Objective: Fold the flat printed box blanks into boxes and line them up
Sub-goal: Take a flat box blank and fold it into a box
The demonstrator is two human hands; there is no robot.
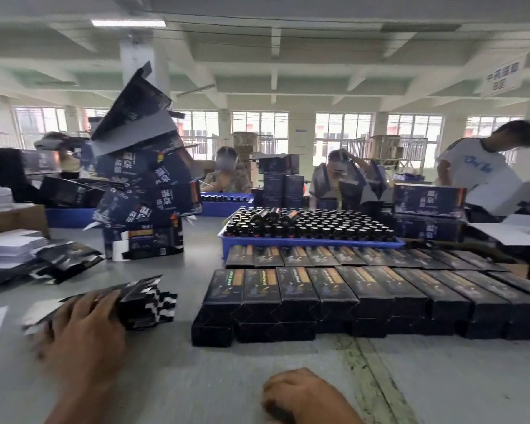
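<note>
A stack of flat black printed box blanks [149, 304] lies on the grey table at the left. My left hand [83, 335] lies on top of that stack, fingers spread over its near end. My right hand [300, 396] hovers low over the table near the bottom edge, fingers curled under, nothing visible in it. Folded black boxes stand side by side in a near row [343, 298] from the middle to the right edge. A second row of folded boxes [334, 255] lies behind it.
A blue tray [306, 241] full of dark bottles sits behind the rows. A leaning pile of larger printed cartons [147, 191] rises at the left. More loose blanks [43, 261] lie far left. Several people work across the table.
</note>
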